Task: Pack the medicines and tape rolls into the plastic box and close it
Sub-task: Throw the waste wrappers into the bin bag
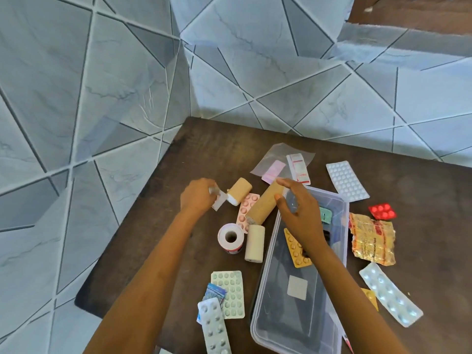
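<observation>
While gripped: tan cylindrical bandage roll (264, 205)

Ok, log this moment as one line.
left hand: small white piece | right hand: long tan roll, at box rim | box: open, few strips in

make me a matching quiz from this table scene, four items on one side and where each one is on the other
Items:
1. long tan bandage roll
2. orange pill blister strip
3. red pill blister pack
4. white tape roll with a hollow core

Places:
A. on the table right of the clear plastic box
B. in the right hand
C. on the table left of the box
D. inside the box

Pairs: 1-B, 2-D, 3-A, 4-C
</observation>
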Tool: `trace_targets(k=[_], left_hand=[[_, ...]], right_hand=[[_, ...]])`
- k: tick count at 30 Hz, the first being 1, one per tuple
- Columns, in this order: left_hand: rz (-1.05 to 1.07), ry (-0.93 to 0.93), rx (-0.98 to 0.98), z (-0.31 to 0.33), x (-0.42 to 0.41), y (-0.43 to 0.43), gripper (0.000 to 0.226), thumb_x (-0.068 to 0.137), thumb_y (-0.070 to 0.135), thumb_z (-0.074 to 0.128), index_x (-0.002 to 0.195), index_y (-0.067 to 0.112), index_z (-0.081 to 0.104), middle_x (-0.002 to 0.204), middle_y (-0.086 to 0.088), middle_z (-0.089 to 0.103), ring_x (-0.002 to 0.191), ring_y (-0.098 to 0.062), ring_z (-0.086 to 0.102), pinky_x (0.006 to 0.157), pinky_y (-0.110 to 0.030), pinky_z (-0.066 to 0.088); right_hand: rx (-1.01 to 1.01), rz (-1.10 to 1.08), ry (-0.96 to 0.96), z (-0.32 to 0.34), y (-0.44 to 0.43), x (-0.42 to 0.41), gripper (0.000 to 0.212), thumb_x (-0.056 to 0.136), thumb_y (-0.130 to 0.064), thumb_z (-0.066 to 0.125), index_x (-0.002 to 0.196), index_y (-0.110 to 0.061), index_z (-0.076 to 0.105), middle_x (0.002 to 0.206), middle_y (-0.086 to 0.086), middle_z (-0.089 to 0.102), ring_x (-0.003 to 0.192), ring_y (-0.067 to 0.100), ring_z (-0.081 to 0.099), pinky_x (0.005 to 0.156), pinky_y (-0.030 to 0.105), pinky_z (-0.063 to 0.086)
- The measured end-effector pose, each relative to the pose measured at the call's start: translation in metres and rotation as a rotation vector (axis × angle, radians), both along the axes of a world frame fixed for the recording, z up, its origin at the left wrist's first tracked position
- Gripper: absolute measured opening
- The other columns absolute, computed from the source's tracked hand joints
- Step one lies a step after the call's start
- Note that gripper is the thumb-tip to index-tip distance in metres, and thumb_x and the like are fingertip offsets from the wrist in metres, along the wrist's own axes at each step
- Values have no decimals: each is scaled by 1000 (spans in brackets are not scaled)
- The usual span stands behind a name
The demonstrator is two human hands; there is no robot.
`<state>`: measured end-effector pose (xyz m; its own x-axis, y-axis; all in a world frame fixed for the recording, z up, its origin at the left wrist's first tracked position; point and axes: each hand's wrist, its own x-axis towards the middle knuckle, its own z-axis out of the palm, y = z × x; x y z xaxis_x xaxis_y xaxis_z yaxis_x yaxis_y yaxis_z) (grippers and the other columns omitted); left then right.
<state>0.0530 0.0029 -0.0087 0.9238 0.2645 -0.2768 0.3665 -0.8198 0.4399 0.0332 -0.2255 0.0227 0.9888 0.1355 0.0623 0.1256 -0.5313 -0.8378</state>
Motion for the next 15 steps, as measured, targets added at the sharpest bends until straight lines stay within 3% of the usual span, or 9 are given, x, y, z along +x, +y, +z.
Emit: trace_targets(k=[4,10,15], left_hand=[[-29,-70,-5,19,20,-7,17,83,14,59,96,16,70,110,-9,69,99,-29,63,78,-38,50],[-24,-105,-50,21,41,-26,18,85,15,57,98,17,70,108,-9,70,95,-27,64,73,-35,49],[-5,-124,-56,16,56,-34,20,88,18,58,105,14,67,108,-10,69,95,-28,64,74,-34,49]], right_hand=[[-86,-104,6,3,-10,40,39,87,-22,57,124,-9,55,134,14,55,123,28,51,101,36,41],[-443,-159,323,-17,-27,126,57,87,-30,59,133,-4,38,137,21,47,124,37,48,100,42,42],[-436,-258,517,-38,-22,165,72,80,-33,69,134,-2,32,137,19,48,122,37,51,98,40,46]])
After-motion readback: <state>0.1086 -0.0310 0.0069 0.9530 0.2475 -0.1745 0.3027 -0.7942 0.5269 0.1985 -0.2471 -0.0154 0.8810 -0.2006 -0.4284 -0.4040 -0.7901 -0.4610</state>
